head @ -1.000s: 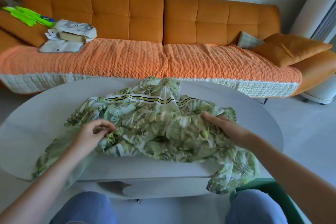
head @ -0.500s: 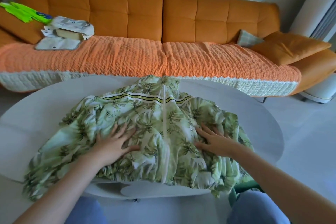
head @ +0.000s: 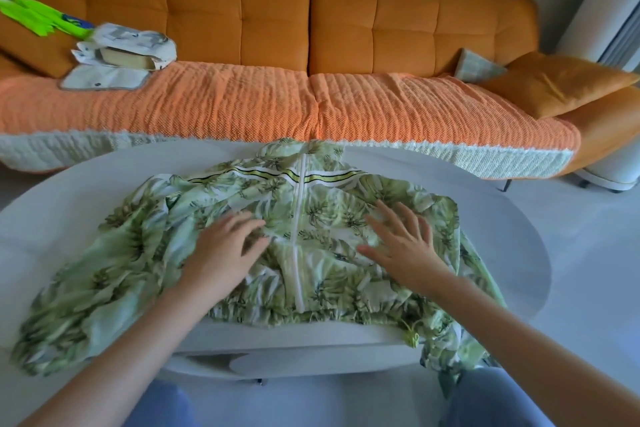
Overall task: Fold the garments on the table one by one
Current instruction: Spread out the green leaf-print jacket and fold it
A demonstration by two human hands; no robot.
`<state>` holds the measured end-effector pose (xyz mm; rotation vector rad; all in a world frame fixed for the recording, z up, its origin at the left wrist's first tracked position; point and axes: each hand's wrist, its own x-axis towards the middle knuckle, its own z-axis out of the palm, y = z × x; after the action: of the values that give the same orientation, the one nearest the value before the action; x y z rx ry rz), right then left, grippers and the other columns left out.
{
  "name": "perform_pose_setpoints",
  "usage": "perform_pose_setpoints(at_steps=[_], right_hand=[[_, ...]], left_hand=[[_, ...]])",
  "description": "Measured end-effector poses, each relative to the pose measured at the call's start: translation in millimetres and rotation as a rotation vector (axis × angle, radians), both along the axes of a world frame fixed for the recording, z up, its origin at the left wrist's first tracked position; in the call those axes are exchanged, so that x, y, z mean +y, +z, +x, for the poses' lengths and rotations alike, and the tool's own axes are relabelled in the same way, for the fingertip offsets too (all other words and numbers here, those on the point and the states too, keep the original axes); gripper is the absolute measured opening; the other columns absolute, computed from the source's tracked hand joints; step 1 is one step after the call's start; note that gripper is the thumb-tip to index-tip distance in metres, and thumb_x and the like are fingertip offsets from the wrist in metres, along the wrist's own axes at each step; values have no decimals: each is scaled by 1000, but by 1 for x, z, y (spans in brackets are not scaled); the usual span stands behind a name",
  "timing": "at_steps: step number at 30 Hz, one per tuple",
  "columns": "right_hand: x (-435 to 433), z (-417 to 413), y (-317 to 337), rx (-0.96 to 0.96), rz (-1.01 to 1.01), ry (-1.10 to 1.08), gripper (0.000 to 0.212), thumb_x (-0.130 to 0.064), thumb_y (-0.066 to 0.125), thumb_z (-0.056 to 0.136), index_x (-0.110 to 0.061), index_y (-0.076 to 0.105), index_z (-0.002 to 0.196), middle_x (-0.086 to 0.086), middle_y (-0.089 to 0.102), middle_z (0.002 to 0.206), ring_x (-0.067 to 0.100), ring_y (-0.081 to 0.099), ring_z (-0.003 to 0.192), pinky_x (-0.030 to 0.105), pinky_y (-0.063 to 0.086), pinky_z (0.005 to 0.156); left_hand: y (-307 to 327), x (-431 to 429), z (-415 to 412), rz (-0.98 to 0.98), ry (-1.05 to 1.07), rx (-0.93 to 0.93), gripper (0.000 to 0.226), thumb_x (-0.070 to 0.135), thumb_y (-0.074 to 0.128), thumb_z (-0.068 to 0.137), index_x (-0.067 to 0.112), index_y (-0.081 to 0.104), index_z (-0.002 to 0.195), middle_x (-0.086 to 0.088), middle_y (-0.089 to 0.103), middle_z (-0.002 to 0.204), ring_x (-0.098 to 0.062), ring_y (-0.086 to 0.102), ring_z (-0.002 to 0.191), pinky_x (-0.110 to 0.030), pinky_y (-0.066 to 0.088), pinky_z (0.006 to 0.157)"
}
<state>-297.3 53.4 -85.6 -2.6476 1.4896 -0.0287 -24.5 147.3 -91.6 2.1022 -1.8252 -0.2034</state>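
A green leaf-print jacket [head: 322,215] with a white zipper down the middle lies front-up on the white oval table [head: 69,204], collar toward the sofa. Its left sleeve spreads to the table's near left edge and its right sleeve hangs over the near right edge. My left hand [head: 225,250] rests flat on the fabric left of the zipper, fingers spread. My right hand [head: 401,239] presses flat on the fabric right of the zipper, fingers spread. Neither hand grips the cloth.
An orange sofa [head: 415,28] with an orange knit cover runs behind the table. On its left seat lies a pile of pale cloth items [head: 121,55] beside bright green gloves [head: 41,19]. An orange cushion [head: 561,83] sits at the right. My knees are below the table's near edge.
The crumpled jacket has been spread out flat, zipper now straight. Both hands let go of the bunched fabric and slid up the front toward the collar with fingers flat.
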Motion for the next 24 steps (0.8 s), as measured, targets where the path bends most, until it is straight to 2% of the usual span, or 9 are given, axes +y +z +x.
perform_pose_setpoints(at_steps=[2, 4, 7, 10, 12, 17, 19, 21, 24], right_hand=[[34, 1, 6, -3, 11, 160, 80, -74, 8, 76, -40, -2, 148, -15, -22, 152, 13, -21, 140, 40, -16, 109], [61, -5, 4, -55, 55, 244, 78, -75, 19, 79, -42, 1, 148, -18, -14, 153, 5, -10, 139, 32, -6, 110], [78, -20, -10, -182, 35, 274, 68, -74, 33, 82, -40, 23, 140, -13, 20, 140, 6, 23, 125, 24, 18, 107], [79, -24, -24, -179, 54, 331, 50, -57, 40, 90, -34, 32, 134, -14, 34, 129, 8, 32, 117, 23, 31, 102], [75, -22, -28, -176, 98, 284, 50, -53, 36, 92, -33, 31, 138, -14, 38, 132, 9, 32, 123, 27, 33, 105], [70, -22, -37, -137, 15, 217, 70, -65, 16, 85, -28, 36, 141, -12, 41, 139, 11, 34, 130, 29, 36, 105], [76, -25, -39, -166, -83, 227, 50, -50, 37, 95, -25, 43, 138, -9, 53, 131, 14, 50, 120, 30, 48, 93], [81, -31, -39, -206, -212, 265, 42, -26, 55, 87, -21, 53, 128, -8, 65, 113, 15, 64, 100, 26, 56, 72], [91, -41, -35, -255, -336, 279, 34, -20, 46, 80, -20, 67, 106, -9, 70, 93, 14, 68, 81, 22, 54, 60]], left_hand=[[-11, 24, -10, 76, -87, -43, 66, 65, 25, 88, 30, 27, 145, 10, 20, 153, -16, 16, 143, -38, 11, 117], [-19, 48, -6, -38, -123, -49, 83, 78, 21, 79, 20, 41, 135, 2, 42, 139, -19, 39, 129, -31, 25, 110], [-27, 77, 15, -180, -108, 11, 64, 74, 44, 72, 19, 51, 101, 5, 52, 98, -11, 48, 91, -21, 38, 82], [-37, 92, 30, -139, -50, 28, 42, 50, 69, 74, 20, 55, 99, 6, 50, 98, -15, 54, 88, -24, 38, 71], [-40, 94, 31, -101, -6, 45, 34, 35, 72, 77, 18, 63, 105, 6, 54, 102, -17, 56, 94, -25, 37, 74], [-49, 104, 27, -135, 38, 105, 34, 25, 71, 80, 16, 67, 112, 4, 59, 105, -20, 57, 100, -29, 40, 84], [-48, 115, 25, -220, 54, 119, 33, 27, 71, 81, 19, 66, 112, 5, 59, 102, -19, 58, 97, -30, 44, 82], [-41, 122, 25, -325, 23, 33, 31, 45, 59, 84, 22, 68, 104, 7, 59, 94, -11, 54, 89, -27, 40, 78], [-32, 130, 20, -409, -58, -53, 54, 60, 33, 90, 22, 70, 87, 11, 57, 85, -6, 49, 84, -23, 31, 80]])
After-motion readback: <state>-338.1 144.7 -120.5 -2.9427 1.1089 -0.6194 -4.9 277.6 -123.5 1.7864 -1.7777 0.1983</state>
